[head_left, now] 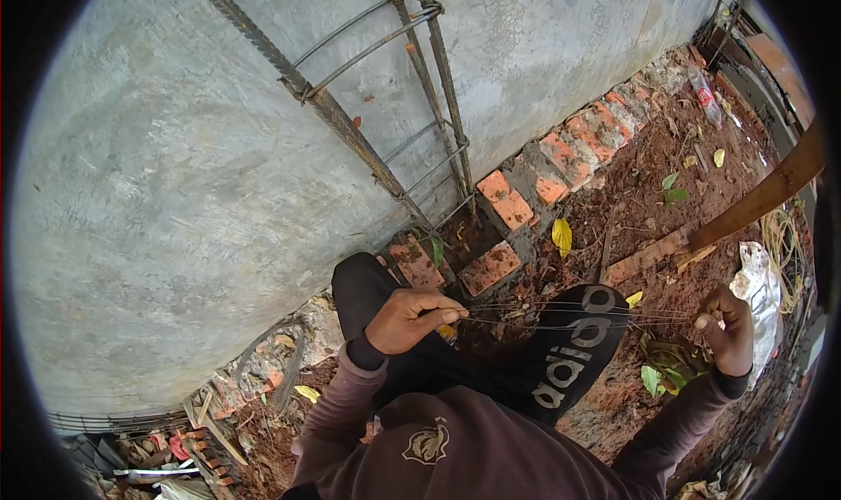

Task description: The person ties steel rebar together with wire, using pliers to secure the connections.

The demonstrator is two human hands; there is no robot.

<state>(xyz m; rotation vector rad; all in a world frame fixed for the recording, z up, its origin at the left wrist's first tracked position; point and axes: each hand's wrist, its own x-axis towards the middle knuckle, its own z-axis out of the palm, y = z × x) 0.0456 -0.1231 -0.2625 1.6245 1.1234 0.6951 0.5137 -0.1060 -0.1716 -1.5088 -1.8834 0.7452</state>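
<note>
My left hand (412, 320) is closed, with thumb and fingers pinching one end of several thin wires (653, 314). My right hand (729, 332) has its fingers curled round the other end. Between the two hands the wires run nearly straight, across my lap and above my knee in dark trousers (569, 351). Beyond my left hand, a rebar column cage (333, 114) with bent stirrups rises from a square gap in the brick footing (491, 268).
A grey plastered wall (175, 193) stands along the left and top. Bricks and mortar (569, 158) line its foot. On the reddish soil lie a wooden plank (753, 198), a plastic bottle (705, 101), a white sack (758, 294), coiled strands (782, 250) and leaves.
</note>
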